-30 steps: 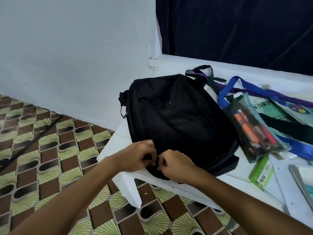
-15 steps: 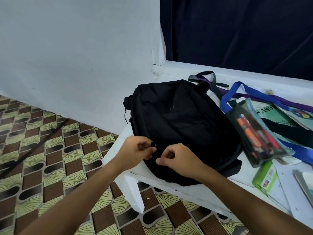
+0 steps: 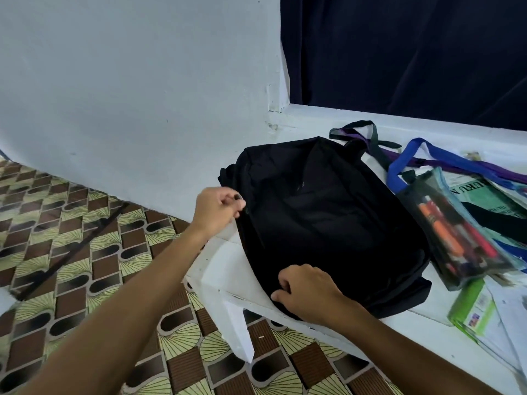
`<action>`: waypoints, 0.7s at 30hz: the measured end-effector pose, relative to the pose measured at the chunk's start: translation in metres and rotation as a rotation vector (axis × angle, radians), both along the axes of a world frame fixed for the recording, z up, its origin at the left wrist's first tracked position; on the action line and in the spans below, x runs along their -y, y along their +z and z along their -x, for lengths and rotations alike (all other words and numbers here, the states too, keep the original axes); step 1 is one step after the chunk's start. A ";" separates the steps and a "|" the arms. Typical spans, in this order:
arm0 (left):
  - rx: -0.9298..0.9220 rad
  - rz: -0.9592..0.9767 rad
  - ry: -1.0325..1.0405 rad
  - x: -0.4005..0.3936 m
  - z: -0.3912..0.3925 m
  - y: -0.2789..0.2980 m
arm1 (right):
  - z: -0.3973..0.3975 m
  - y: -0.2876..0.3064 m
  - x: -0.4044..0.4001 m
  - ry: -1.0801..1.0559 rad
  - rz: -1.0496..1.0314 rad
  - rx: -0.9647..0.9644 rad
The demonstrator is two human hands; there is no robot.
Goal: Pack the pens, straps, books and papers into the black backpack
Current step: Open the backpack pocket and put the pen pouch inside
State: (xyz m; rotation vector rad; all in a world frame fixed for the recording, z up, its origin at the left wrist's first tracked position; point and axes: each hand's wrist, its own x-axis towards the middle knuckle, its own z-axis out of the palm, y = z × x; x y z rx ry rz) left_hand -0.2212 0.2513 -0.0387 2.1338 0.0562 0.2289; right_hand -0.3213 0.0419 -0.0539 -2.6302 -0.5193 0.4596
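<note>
The black backpack (image 3: 319,212) lies flat on the white table (image 3: 228,269), closed side up. My left hand (image 3: 218,208) pinches a small black zipper pull at the bag's left edge. My right hand (image 3: 306,292) grips the bag's near bottom corner at the table edge. A clear pouch of pens (image 3: 453,235) with orange and red markers leans against the bag's right side. Blue strap (image 3: 410,155), purple strap (image 3: 482,169) and a dark strap (image 3: 373,135) lie behind the pouch. Books and papers (image 3: 484,195) lie under them.
A green-edged book (image 3: 470,306) and white sheets (image 3: 507,332) rest at the right near edge. A pale wall stands behind on the left, a dark blue curtain (image 3: 399,52) behind the table. Patterned tile floor (image 3: 71,252) lies to the left and below.
My hands were together at the bag's near edge. The left hand has travelled up along the bag's left side with the zipper pull; the right hand stays at the bottom corner.
</note>
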 end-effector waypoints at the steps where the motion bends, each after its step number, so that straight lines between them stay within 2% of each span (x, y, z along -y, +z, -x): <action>1: 0.024 -0.034 0.027 -0.005 -0.016 0.001 | 0.000 -0.001 0.001 0.004 0.000 -0.006; 6: 0.110 -0.131 0.135 -0.017 -0.076 0.010 | -0.004 -0.002 0.003 0.004 -0.029 -0.043; 11: 0.131 -0.238 0.218 -0.026 -0.102 0.017 | -0.002 -0.007 0.007 0.024 -0.028 -0.056; 17: 0.098 -0.337 0.214 -0.023 -0.104 0.012 | -0.005 -0.002 0.008 0.049 -0.004 -0.102; 19: 0.155 -0.378 0.186 -0.019 -0.095 0.013 | -0.004 0.002 0.009 0.047 -0.021 -0.110; 21: 0.255 -0.410 0.120 -0.012 -0.078 0.015 | -0.005 0.011 0.016 0.009 -0.156 -0.193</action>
